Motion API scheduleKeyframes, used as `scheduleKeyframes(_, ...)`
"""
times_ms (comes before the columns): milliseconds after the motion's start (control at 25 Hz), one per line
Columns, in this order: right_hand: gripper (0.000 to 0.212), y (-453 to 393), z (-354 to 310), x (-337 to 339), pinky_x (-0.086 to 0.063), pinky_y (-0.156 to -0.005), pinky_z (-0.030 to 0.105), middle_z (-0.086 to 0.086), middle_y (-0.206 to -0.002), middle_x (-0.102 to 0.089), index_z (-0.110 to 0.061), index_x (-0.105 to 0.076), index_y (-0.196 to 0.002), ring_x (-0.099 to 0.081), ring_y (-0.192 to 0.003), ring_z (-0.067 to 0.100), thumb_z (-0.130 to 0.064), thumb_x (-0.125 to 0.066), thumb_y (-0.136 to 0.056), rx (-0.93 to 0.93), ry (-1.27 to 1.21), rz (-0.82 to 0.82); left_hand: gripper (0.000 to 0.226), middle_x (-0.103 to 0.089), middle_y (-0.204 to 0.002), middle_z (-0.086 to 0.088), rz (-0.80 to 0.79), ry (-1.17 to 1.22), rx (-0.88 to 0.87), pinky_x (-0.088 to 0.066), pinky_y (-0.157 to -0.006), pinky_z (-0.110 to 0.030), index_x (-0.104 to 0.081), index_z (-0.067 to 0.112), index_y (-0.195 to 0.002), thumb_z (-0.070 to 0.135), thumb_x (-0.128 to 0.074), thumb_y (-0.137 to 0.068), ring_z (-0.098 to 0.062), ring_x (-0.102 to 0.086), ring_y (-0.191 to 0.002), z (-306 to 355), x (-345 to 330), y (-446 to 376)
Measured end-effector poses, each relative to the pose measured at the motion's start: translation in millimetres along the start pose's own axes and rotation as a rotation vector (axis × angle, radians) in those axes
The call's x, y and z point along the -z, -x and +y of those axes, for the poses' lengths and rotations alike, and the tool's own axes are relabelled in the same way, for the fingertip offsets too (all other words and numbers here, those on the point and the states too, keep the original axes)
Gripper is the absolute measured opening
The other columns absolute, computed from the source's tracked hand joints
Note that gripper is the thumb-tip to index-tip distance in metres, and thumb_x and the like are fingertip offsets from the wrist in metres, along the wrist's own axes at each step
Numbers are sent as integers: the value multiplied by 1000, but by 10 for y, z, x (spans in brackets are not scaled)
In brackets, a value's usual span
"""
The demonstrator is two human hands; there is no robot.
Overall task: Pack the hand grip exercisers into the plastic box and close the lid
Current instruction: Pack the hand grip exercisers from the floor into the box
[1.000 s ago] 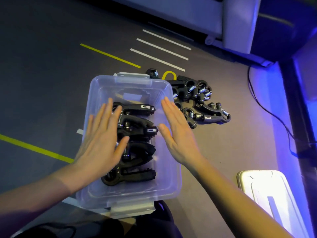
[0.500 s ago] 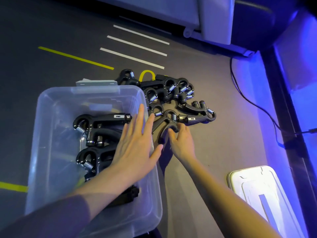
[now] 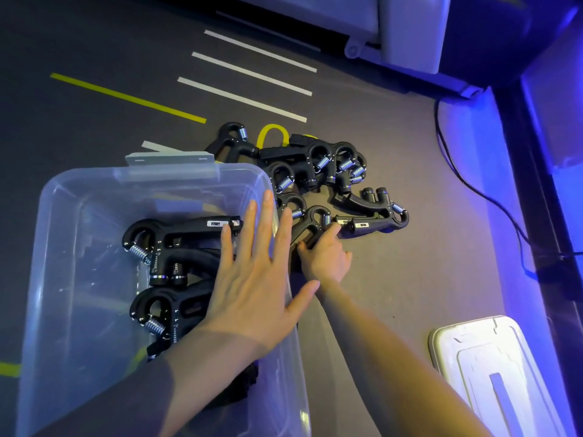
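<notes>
A clear plastic box (image 3: 66,234) stands on the floor at the left, with black hand grip exercisers (image 3: 176,244) stacked inside it. My left hand (image 3: 255,279) lies flat and open over the box's right side, fingers spread above the stacked grips. To the right of the box, a pile of black exercisers (image 3: 328,171) with steel springs lies on the floor. My right hand (image 3: 325,257) is closed around the handles of the nearest exerciser (image 3: 310,223) at the pile's front edge. The white lid (image 3: 492,370) lies flat at the lower right.
A black cable (image 3: 454,171) runs along the floor at the right, beside a blue-lit wall. White and yellow tape lines (image 3: 246,74) mark the grey floor beyond the pile. A grey cabinet base (image 3: 407,29) stands at the top.
My right hand left the box, reached right to the pile and closed on the nearest exerciser. My left hand slid to the box's right side. The view shifted right.
</notes>
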State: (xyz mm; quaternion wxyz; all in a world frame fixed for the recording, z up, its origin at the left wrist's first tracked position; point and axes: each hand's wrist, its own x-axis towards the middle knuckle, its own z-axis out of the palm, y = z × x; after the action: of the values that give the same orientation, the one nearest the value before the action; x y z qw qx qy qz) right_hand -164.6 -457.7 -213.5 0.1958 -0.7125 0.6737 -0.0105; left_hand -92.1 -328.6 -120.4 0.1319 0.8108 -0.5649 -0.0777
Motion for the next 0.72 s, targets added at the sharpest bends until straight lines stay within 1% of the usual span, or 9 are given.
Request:
scheduleKeyframes(120, 44, 5, -7, 11, -45, -81, 37, 13, -107, -66, -11, -33, -111, -62, -99, 33, -28, -62, -84, -54, -99, 6, 86, 5, -156, -15, 9, -19, -7, -10, -109, -54, -12, 11, -148, 65, -23, -81, -32, 1, -143, -7, -6, 5)
scheduleKeyframes(200, 41, 44, 27, 42, -44, -77, 35, 14, -108, -65, -10, -34, -116, -61, -101, 35, -25, -59, -86, -65, -155, 29, 85, 3, -156, -15, 17, -26, -10, -13, -109, -56, -14, 11, -147, 64, -24, -81, -33, -2, -143, -17, 7, 14)
scheduleKeyframes(320, 41, 79, 142, 100, -43, -78, 33, 12, -103, -65, -9, -37, -124, -60, -99, 33, -18, -56, -90, -4, -303, 50, 83, 2, -156, -13, 10, -23, -13, -13, -109, -56, -13, 12, -148, 63, -24, -82, -31, -1, -143, -21, 38, 47)
scheduleKeyframes(440, 42, 120, 225, 236, -45, -72, 31, -2, -76, -56, -8, -40, -128, -57, -77, 23, -13, -56, -90, 65, -474, 53, 84, 10, -156, -7, 7, -11, -11, -2, -110, -51, -4, 14, -148, 65, -18, -83, -25, 11, -142, -39, 91, 86)
scheduleKeyframes(480, 42, 154, 237, 304, -45, -67, 31, -5, -71, -50, -8, -41, -129, -54, -71, 20, -13, -57, -90, 94, -521, 63, 85, 12, -156, -6, 15, -1, -10, 3, -109, -49, -1, 13, -148, 66, -14, -83, -23, 15, -141, -54, 118, 98)
scheduleKeyframes(560, 41, 272, 242, 484, -47, -65, 34, -6, -72, -47, -13, -43, -129, -52, -67, 18, -13, -58, -90, 187, -605, 97, 86, 14, -155, -5, 33, 11, -5, 7, -108, -46, 1, 13, -148, 68, -7, -83, -22, 17, -141, -81, 188, 124)
scheduleKeyframes(600, 42, 345, 226, 597, -47, -64, 31, -7, -74, -48, -15, -43, -130, -53, -67, 15, -14, -58, -90, 238, -638, 119, 86, 12, -156, -6, 53, 8, -3, 7, -108, -46, 0, 12, -148, 69, -3, -83, -23, 14, -141, -92, 230, 136)
scheduleKeyframes(640, 44, 408, 206, 700, -46, -64, 23, -8, -76, -49, -16, -44, -131, -53, -67, 7, -13, -58, -90, 287, -655, 143, 86, 8, -156, -8, 75, -4, -2, 5, -108, -47, -2, 11, -148, 68, -1, -84, -25, 9, -142, -104, 271, 145)
scheduleKeyframes(720, 46, 543, 132, 913, -42, -65, 9, -9, -84, -55, -16, -43, -133, -54, -74, -5, -14, -59, -89, 393, -689, 171, 86, -2, -156, -12, 105, -43, -8, 0, -107, -51, -10, 7, -147, 67, -6, -85, -31, -3, -142, -137, 351, 174)
